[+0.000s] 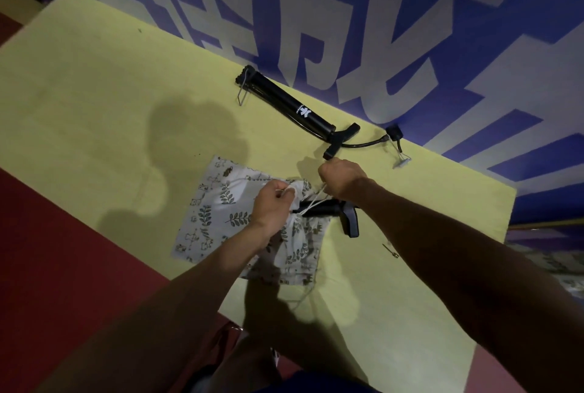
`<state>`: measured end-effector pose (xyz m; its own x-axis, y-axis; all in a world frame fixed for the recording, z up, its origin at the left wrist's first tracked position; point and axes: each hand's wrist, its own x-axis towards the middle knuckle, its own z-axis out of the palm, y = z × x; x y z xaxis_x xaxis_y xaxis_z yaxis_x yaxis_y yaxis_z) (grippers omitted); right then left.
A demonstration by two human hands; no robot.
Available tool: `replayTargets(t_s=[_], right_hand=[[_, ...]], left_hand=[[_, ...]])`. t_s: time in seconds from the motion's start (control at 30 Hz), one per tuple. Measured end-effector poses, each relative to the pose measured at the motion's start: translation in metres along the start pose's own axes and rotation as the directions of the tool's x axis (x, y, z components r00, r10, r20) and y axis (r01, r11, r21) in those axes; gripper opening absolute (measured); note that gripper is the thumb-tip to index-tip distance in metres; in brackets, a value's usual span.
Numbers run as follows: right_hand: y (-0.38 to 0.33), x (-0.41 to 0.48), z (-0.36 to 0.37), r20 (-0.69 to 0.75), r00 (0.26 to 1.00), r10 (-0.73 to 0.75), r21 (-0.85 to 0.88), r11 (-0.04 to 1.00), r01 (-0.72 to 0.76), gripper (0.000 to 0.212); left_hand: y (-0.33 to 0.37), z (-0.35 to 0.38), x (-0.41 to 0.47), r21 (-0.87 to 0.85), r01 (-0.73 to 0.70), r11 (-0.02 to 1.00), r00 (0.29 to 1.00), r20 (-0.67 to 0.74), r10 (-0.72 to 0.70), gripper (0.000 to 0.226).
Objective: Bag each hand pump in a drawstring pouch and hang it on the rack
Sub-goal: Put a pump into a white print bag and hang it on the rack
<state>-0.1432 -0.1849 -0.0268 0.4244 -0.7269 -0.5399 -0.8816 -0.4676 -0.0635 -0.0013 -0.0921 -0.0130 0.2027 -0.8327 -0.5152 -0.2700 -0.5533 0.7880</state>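
A leaf-printed drawstring pouch (221, 222) lies flat on the yellow-green table (94, 92), near its front edge, with its gathered mouth turned to the right. A black hand pump (335, 212) sits mostly inside it; only the T-handle end sticks out of the mouth on the right. The left hand (274, 203) is closed around the bunched fabric at the pouch mouth. The right hand (343, 179) is a fist just to the right, gripping the white drawstring (311, 203), which runs taut from the mouth up into it. A second black hand pump (294, 104) lies uncovered farther back, along the far table edge, its hose (366, 143) curling off to the right. A small metal needle-like piece (389, 250) rests on the table right of the pouch. Behind the table hangs a blue banner (347, 13) with large white characters.
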Motion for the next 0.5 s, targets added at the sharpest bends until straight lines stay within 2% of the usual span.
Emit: replayTargets(t_s=[0.13, 0.33, 0.5], right_hand=[[0.001, -0.015, -0.027, -0.045, 0.999, -0.023, 0.103, 0.994, 0.028, 0.015], [-0.01, -0.056, -0.069, -0.147, 0.989, -0.025, 0.041, 0.999, 0.031, 0.021], [-0.028, -0.094, -0.122, -0.324, 0.946, -0.024, 0.102, 0.993, 0.06, 0.017]], left_hand=[[0.001, -0.013, -0.008, -0.022, -0.042, 0.999, 0.999, 0.02, 0.042, 0.011], [0.022, -0.035, -0.025, -0.036, -0.099, 0.994, 0.992, 0.074, 0.101, 0.013], [0.052, -0.049, -0.039, -0.103, -0.198, 0.975, 0.978, 0.044, 0.204, 0.013]])
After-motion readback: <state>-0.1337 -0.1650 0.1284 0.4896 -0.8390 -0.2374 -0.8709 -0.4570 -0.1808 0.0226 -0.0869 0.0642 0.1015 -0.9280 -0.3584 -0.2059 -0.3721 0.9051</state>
